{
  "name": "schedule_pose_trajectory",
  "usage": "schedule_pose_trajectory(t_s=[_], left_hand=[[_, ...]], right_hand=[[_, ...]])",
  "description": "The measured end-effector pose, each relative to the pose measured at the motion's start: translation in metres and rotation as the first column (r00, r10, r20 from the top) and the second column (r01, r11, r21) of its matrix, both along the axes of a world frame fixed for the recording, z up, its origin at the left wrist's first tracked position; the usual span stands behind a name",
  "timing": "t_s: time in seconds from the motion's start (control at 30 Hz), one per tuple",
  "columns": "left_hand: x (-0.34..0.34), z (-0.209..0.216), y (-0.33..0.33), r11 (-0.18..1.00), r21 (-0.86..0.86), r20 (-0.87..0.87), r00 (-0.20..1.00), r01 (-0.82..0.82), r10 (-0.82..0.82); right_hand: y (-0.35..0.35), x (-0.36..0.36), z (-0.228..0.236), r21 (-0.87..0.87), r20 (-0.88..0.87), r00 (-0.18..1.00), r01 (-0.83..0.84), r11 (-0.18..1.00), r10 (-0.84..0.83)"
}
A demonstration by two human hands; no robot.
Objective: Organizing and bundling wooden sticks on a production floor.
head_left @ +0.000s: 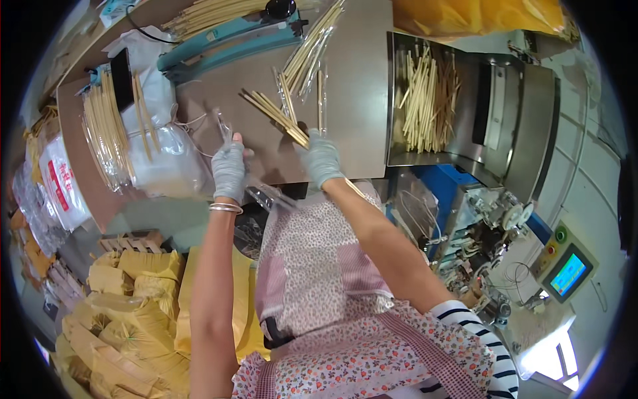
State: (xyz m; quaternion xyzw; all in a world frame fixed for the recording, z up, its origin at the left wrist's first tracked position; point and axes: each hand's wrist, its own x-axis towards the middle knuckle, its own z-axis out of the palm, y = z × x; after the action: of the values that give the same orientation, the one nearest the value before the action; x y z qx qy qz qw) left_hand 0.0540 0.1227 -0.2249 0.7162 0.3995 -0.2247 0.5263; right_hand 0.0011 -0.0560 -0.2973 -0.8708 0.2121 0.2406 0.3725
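My right hand, in a pale grey glove, is closed around the near end of a small bundle of wooden chopsticks. They point up and to the left over the brown table. My left hand, gloved as well, grips a clear plastic sleeve. Its film sticks out above the fingers, and more clear film hangs beside the wrist. Beyond my right hand lie wrapped chopsticks and a larger bundle in clear film. How my fingertips sit on the film is partly hidden.
A teal bar-shaped sealer lies at the back. To the left are wrapped chopsticks, a dark phone and tied clear bags. At right stand a metal tray of loose chopsticks and a machine with a screen. Yellow sacks lie below left.
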Motion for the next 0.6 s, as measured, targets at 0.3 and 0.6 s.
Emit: schedule_pose_trajectory(t_s=[0.3, 0.6], left_hand=[[0.003, 0.005, -0.007, 0.678, 0.525, 0.456, 0.502, 0.514, -0.735], [0.036, 0.085, -0.076, 0.554, 0.487, 0.599, 0.204, 0.675, -0.775]], right_hand=[[-0.034, 0.047, 0.055, 0.518, -0.399, 0.917, 0.219, 0.827, 0.006], [-0.079, 0.069, 0.201, 0.639, -0.495, 0.841, 0.524, 0.563, -0.221]])
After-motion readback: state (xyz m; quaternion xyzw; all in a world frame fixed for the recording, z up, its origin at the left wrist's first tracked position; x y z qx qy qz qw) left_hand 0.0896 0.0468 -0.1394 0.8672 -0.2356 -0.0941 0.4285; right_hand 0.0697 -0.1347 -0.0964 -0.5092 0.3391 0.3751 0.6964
